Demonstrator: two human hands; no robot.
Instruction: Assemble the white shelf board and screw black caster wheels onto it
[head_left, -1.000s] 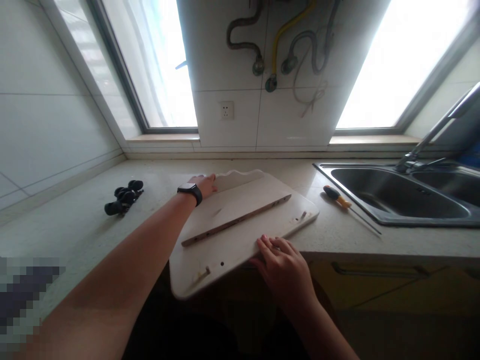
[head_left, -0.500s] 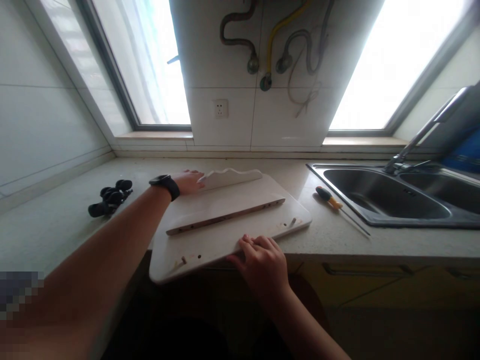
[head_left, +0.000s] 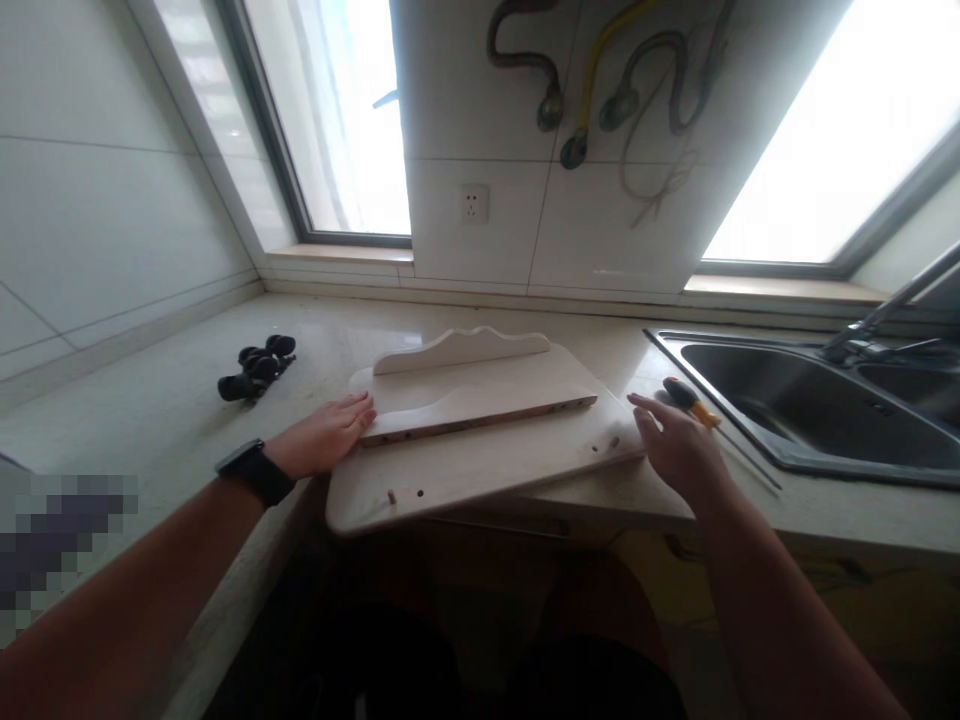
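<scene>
A white wooden panel (head_left: 502,460) lies on the counter, its front left corner jutting past the counter edge. A wavy-edged strip (head_left: 465,348) stands along its far side. Another strip (head_left: 480,412), its bare edge dotted with holes, crosses the middle. Near the front are small holes and two short dowels, a left one (head_left: 391,496) and a right one (head_left: 614,442). My left hand (head_left: 328,433), below a black watch, rests with fingers extended against the panel's left edge. My right hand (head_left: 681,450) is open at the right corner; whether it touches the panel I cannot tell.
Just beyond my right hand lies a screwdriver (head_left: 701,412) with a black and yellow handle, beside the steel sink (head_left: 780,440). Several black casters (head_left: 259,368) sit on the counter (head_left: 187,420) at left. Hoses and a socket (head_left: 474,204) are on the wall.
My right hand has left the panel's front edge and moved to its right corner. My left hand has slid from the far side to the left edge. The camera view has shifted.
</scene>
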